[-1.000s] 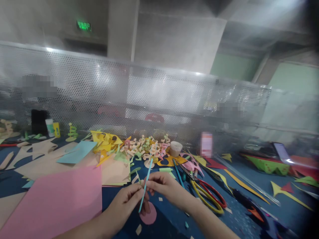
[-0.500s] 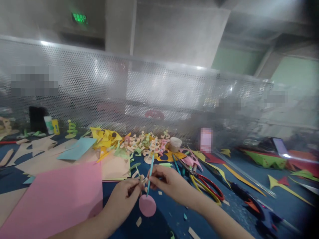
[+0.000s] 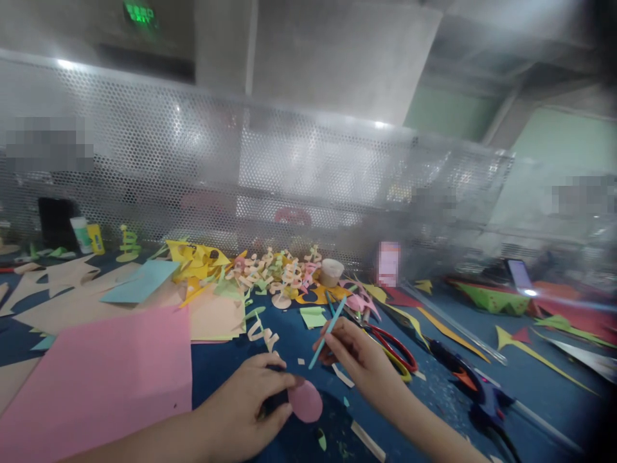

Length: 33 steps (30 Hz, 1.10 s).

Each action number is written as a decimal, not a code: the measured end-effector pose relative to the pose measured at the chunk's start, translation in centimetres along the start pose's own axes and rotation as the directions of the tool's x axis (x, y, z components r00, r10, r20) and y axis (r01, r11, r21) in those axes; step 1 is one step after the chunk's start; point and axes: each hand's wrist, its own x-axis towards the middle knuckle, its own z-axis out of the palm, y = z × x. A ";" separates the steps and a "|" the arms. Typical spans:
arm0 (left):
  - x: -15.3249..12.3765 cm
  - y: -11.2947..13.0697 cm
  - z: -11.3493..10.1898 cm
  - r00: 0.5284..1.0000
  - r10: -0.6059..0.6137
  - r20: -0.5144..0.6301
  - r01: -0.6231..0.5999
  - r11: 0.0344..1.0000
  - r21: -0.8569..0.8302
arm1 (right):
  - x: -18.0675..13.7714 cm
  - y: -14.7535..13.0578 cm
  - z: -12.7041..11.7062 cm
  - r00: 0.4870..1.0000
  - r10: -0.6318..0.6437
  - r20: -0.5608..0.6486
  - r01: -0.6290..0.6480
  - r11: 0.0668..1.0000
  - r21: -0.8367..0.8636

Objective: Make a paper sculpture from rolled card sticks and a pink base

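Note:
My left hand [image 3: 253, 402] is low in the middle, palm down, with thumb and index finger apart. Its fingertips are at the left edge of a round pink paper disc [image 3: 307, 404], the index finger overlapping it. Above that hand lies a curled cream paper strip [image 3: 263, 334] with a green piece. In my right hand [image 3: 354, 350], a thin light-blue stick [image 3: 333, 323] is pinched between thumb and fingers. It slants, and its lower end is just above the disc, apart from it.
A large pink sheet [image 3: 110, 373] lies at left over cream sheets. Several curled paper pieces [image 3: 274, 270] are heaped at the back by a round tub [image 3: 331, 271]. Scissors [image 3: 402, 350] and a blue glue gun [image 3: 475, 386] are at right. A perforated metal screen [image 3: 308, 173] stands behind.
My left hand has let go of the curled strip and come down to the disc. My right hand has moved right with the stick, which now tilts more. The view has shifted slightly.

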 end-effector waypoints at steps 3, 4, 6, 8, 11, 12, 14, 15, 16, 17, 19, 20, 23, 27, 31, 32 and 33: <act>-0.1 -0.1 0.1 0.998 -0.003 -0.056 0.003 1.000 -0.008 | -0.9 0.1 0.8 0.999 -0.008 0.037 0.009 1.000 -0.029; 0.0 -0.2 0.1 0.996 -0.020 -0.088 0.019 1.000 -0.007 | -1.2 0.0 1.1 0.998 -0.017 0.063 0.021 0.997 -0.070; 0.1 -0.3 0.2 0.989 -0.054 -0.137 0.054 0.999 -0.002 | -1.7 -0.1 1.6 0.994 -0.034 0.107 0.050 0.987 -0.156; 0.3 -0.5 0.3 0.985 -0.075 -0.154 0.076 0.997 -0.002 | -1.9 -0.2 1.9 0.991 -0.048 0.122 0.074 0.973 -0.217; 0.5 -0.6 0.3 0.983 -0.078 -0.169 0.077 0.997 -0.013 | -2.0 -0.1 2.1 0.992 -0.046 0.120 0.078 0.957 -0.278; 0.5 -0.6 0.2 0.982 -0.079 -0.169 0.078 0.997 -0.016 | -2.1 0.0 2.1 0.992 -0.039 0.124 0.074 0.954 -0.292; 0.5 -0.6 0.2 0.987 -0.065 -0.149 0.064 0.998 -0.017 | -2.1 0.2 2.1 0.991 -0.025 0.132 0.066 0.949 -0.309; 0.5 -0.5 0.1 0.990 -0.051 -0.132 0.050 0.999 -0.012 | -2.2 0.2 2.1 0.990 -0.020 0.136 0.062 0.946 -0.318; 0.4 -0.4 0.1 0.993 -0.029 -0.113 0.029 1.000 -0.005 | -2.2 0.3 2.2 0.990 -0.016 0.137 0.061 0.943 -0.327; 0.4 -0.3 0.0 0.996 -0.002 -0.090 0.002 1.000 0.006 | -2.3 0.4 2.2 0.991 -0.013 0.134 0.058 0.940 -0.335; 0.4 0.0 0.0 0.997 0.060 -0.042 -0.059 0.998 0.034 | -2.3 0.5 2.3 0.992 -0.012 0.125 0.055 0.937 -0.346; 0.4 0.1 -0.1 0.996 0.086 -0.019 -0.085 0.995 0.048 | -2.3 0.6 2.3 0.993 -0.014 0.121 0.055 0.937 -0.345; 0.5 0.5 -0.2 0.993 0.116 0.022 -0.118 0.990 0.080 | -2.2 0.7 2.3 0.994 -0.014 0.109 0.049 0.945 -0.324; 0.6 0.7 -0.3 0.995 0.093 0.034 -0.096 0.992 0.087 | -2.2 0.7 2.4 0.994 0.001 0.105 0.028 0.961 -0.276; 0.4 0.4 -0.2 0.997 0.070 -0.018 -0.070 0.997 0.014 | -2.0 0.5 2.2 0.999 0.000 0.032 0.003 0.995 -0.103; 0.5 0.3 -0.3 0.998 0.037 -0.055 -0.038 0.999 -0.014 | -1.9 0.4 2.1 1.000 0.008 0.000 -0.008 0.999 -0.036; 0.6 0.2 -0.4 0.995 -0.011 -0.095 0.007 0.999 -0.045 | -1.7 0.2 2.0 0.999 0.024 -0.028 -0.024 0.999 0.030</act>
